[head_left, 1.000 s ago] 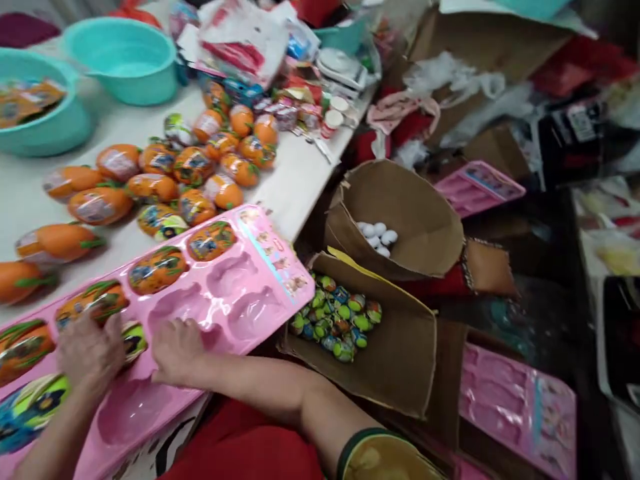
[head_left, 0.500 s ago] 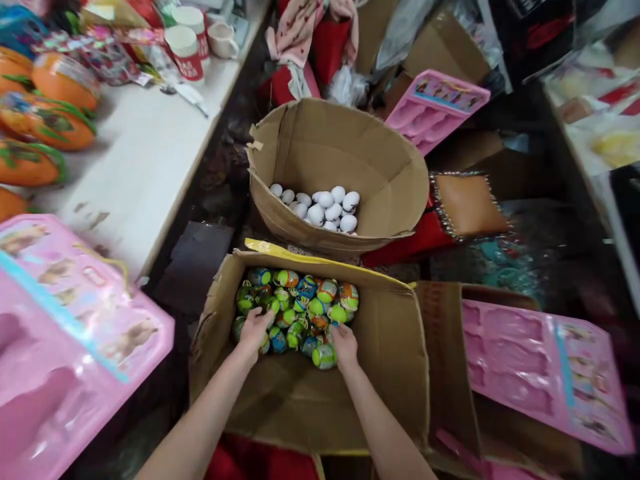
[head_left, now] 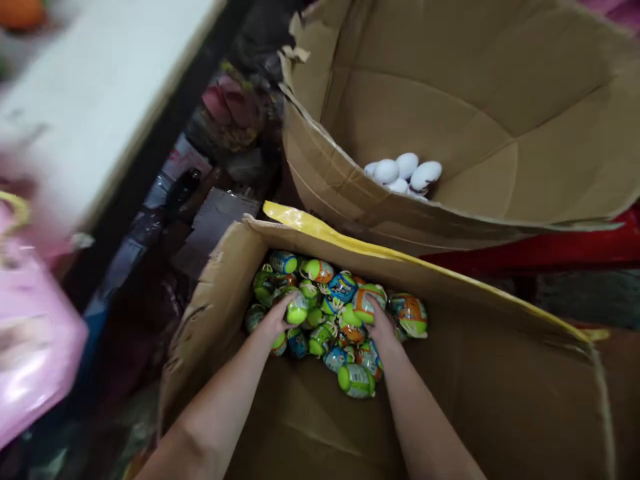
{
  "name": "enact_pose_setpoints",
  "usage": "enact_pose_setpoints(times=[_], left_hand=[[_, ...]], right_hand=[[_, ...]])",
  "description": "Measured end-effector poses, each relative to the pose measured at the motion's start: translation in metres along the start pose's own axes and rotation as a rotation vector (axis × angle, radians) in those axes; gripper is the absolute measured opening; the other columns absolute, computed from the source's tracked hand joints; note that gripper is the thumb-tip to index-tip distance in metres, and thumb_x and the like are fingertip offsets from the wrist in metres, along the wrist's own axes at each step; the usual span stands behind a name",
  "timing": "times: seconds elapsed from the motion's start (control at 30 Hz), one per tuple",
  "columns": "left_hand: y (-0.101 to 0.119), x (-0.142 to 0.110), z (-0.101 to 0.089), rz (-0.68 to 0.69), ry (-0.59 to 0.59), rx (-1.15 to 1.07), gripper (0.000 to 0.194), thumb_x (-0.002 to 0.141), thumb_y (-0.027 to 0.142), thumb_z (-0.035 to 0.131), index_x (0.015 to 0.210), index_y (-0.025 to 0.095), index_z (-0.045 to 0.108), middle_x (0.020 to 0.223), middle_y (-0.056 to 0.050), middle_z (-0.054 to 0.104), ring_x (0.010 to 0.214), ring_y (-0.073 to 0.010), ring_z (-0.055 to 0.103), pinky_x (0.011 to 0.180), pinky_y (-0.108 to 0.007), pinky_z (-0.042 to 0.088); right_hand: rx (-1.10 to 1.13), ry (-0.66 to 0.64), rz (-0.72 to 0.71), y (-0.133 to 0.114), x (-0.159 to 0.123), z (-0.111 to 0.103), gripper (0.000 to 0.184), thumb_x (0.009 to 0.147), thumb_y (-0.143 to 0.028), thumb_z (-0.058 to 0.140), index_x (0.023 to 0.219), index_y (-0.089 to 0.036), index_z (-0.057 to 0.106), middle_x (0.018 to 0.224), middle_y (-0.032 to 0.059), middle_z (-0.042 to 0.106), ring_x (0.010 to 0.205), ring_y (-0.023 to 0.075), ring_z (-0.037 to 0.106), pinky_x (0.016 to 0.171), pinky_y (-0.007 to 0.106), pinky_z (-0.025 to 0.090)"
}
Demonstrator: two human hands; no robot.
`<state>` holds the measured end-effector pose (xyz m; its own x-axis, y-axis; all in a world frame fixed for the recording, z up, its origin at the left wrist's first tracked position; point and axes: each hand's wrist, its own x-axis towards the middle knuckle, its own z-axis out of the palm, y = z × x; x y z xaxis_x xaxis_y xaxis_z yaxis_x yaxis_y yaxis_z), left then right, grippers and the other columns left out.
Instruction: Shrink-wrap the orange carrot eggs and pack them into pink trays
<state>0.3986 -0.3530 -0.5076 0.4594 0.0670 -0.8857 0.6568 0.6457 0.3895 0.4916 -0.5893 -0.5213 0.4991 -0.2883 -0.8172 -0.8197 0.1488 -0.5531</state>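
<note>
A pile of small egg-shaped capsules, lime green with orange or blue printed wraps, lies in the far left part of a cardboard box. My left hand reaches into the left side of the pile. Its fingers curl round a green-ended capsule. On the pile's right side, my right hand grips an orange and green capsule. Another orange capsule lies just right of that hand. Nearest to me in the pile is a green capsule lying on its side.
Behind the box stands a larger rounded carton with several white eggs inside. Yellow tape runs along the near box's far rim. At left are a white table and a pink plastic package. Clutter fills the floor between.
The view has moved closer to the boxes. Both hands have closed on capsules, and the right hand has moved up the pile's right side. One orange capsule now lies apart on the right.
</note>
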Motion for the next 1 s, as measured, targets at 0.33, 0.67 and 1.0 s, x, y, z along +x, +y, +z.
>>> enact_pose_setpoints(times=[0.33, 0.67, 1.0], left_hand=[[0.096, -0.325, -0.024, 0.55, -0.171, 0.47, 0.072, 0.067, 0.046, 0.083, 0.134, 0.034, 0.056, 0.133, -0.006, 0.06, 0.122, -0.0312, 0.056, 0.108, -0.044, 0.042], [0.197, -0.506, -0.276, 0.947, 0.704, 1.228, 0.064, 0.074, 0.047, 0.077, 0.135, 0.038, 0.059, 0.131, -0.011, 0.051, 0.116, -0.0344, 0.053, 0.099, -0.049, 0.045], [0.233, -0.438, -0.345, 0.871, 0.618, 1.74, 0.037, 0.091, 0.052, 0.055, 0.12, 0.033, 0.067, 0.107, -0.012, 0.059, 0.099, -0.0311, 0.049, 0.087, -0.047, 0.038]], right_hand=[[0.1, -0.594, 0.043, -0.006, -0.298, -0.021, 0.062, 0.073, -0.073, 0.05, 0.12, -0.037, 0.067, 0.099, 0.0078, 0.078, 0.092, 0.0357, 0.073, 0.086, 0.065, 0.054], [-0.269, -0.809, -0.183, -0.042, -0.42, 0.15, 0.081, 0.052, -0.049, 0.083, 0.128, -0.029, 0.062, 0.102, 0.0102, 0.076, 0.095, 0.0386, 0.071, 0.09, 0.059, 0.055], [-0.417, -0.824, -0.112, -0.085, -0.452, 0.228, 0.048, 0.05, -0.05, 0.085, 0.083, -0.016, 0.072, 0.082, 0.0152, 0.076, 0.091, 0.0398, 0.072, 0.085, 0.057, 0.056]])
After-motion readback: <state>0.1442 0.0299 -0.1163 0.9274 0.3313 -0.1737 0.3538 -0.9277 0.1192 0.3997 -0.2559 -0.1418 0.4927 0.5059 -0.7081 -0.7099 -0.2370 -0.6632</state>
